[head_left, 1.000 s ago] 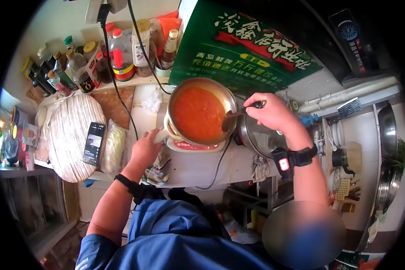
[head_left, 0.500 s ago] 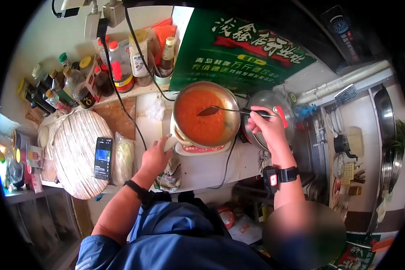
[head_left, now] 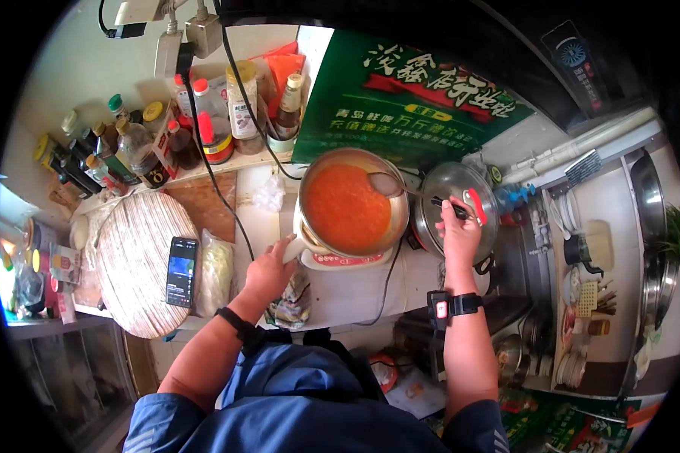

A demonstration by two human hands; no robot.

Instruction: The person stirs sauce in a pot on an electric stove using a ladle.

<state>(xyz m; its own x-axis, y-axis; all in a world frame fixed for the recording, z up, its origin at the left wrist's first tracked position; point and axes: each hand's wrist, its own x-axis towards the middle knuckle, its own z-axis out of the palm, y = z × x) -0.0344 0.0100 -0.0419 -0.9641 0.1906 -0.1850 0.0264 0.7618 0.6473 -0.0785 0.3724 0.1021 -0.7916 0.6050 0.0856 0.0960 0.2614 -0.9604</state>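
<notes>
A metal pot (head_left: 403, 198) of orange-red, lumpy sauce (head_left: 347, 215) stands on a white cooker (head_left: 351, 260) with a red-patterned front. My left hand (head_left: 270, 266) is closed round the pot's pale handle (head_left: 293, 250) on the near left side. My right hand (head_left: 459, 232) grips the dark handle of a long cooking spoon (head_left: 386, 185). The spoon's rounded head lies over the right part of the sauce, near the rim; whether it touches the sauce is hard to tell. Under my right hand is a glass lid (head_left: 449, 181) with a red-and-white knob, on another pan.
Sauce bottles (head_left: 137, 151) line the back-left shelf. A round wooden board (head_left: 136, 257) carries a phone (head_left: 181, 272), beside a bagged pale vegetable (head_left: 216, 273). Black cables (head_left: 217, 181) hang at the left of the pot. A green poster (head_left: 423, 106) stands behind; racks of dishes (head_left: 574, 302) are at right.
My right hand has moved slightly right and down, drawing the spoon from the sauce's middle toward the right rim and turning its head. My left hand stays on the handle; the view has shifted slightly.
</notes>
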